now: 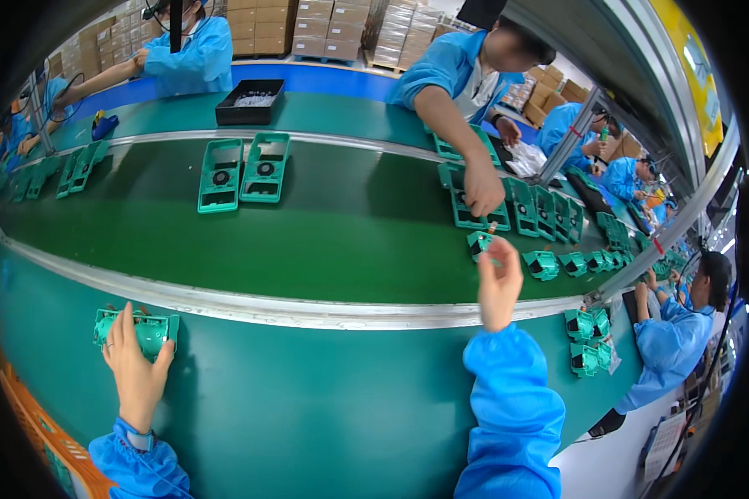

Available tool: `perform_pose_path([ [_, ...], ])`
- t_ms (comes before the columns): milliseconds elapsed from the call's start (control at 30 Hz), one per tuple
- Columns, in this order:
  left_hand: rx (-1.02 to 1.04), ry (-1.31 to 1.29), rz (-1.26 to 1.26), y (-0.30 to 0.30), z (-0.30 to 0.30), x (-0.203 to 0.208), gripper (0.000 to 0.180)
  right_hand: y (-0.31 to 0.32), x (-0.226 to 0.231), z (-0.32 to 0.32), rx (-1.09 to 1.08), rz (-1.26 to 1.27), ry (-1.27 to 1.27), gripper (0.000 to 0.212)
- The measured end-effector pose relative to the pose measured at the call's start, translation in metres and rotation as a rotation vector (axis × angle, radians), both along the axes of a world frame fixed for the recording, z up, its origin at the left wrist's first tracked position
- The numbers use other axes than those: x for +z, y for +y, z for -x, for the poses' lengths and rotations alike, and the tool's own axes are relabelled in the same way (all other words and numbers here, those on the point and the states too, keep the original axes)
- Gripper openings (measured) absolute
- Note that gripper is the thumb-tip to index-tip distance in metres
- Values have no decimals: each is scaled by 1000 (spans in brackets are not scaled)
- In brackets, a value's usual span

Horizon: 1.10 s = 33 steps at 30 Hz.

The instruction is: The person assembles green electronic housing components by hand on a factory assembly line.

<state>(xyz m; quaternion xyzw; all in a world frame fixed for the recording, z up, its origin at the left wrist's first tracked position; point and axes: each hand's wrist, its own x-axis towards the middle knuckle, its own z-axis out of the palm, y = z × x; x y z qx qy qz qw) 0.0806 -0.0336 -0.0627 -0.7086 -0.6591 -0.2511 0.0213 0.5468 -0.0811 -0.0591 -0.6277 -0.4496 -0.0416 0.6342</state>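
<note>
Left hand (135,366): fingers spread, resting on a green plastic frame (137,329) on the near left bench edge | Right hand (499,287): reaching far right over the conveyor belt (333,241), fingertips pinching a small green part (480,243) | Opposite worker's hand (483,190): on a green frame just beyond.

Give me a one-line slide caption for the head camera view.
Left hand rests on a green plastic part while right hand reaches a small green piece on the conveyor belt.
</note>
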Motion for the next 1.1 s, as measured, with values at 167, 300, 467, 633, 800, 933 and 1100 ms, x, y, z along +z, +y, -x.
perform_pose_path([
  [167, -187, -85, -133, -2, -28, 34, 64, -13, -29, -130, -255, 305, 40, 69],
  [300, -642, -326, -132, -2, -78, 48, 43, -12, -54, -178, 94, 512, -42, 96],
  [467, -934, -406, -2, -8, -139, 19, 34, -10, -27, -141, 105, 709, -234, 97],
  [633, -1082, -698, 390, -19, -176, -8, 33, -15, -23, -77, 22, 495, -407, 74],
  [800, -991, -1141, 898, -25, -181, -16, 54, -32, 15, 51, 420, 352, -485, 72],
  [933, -1022, -1636, 994, -25, -176, -2, 70, -43, 24, 106, 571, 360, -399, 75],
  [1100, -1032, -1679, 1008, -27, -177, -1, 66, -51, 15, 108, 584, 270, -423, 84],
])
